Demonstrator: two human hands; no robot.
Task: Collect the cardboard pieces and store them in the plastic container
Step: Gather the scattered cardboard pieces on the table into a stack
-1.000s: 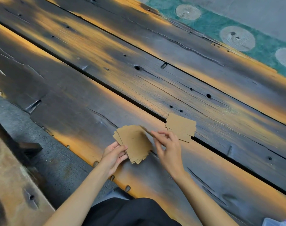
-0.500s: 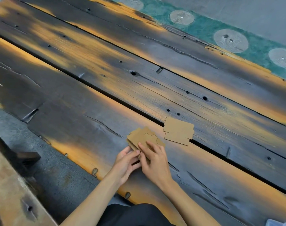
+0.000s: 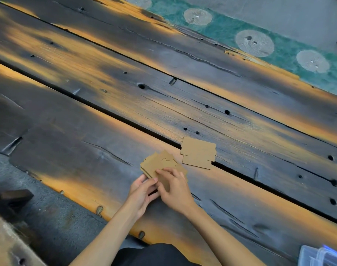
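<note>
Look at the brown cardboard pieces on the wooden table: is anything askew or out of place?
Yes. Two flat brown cardboard pieces lie apart across the plank gap, overlapping unevenly. The brown cardboard stack in both hands is fanned, not squared.

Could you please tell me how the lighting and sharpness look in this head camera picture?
Head view: warm orange light streaks the dark wooden planks; the brown cardboard stack in both hands stays sharp; the clear plastic container is cropped at the bottom right corner; plank lines look slightly bowed by the wide-angle lens.
</note>
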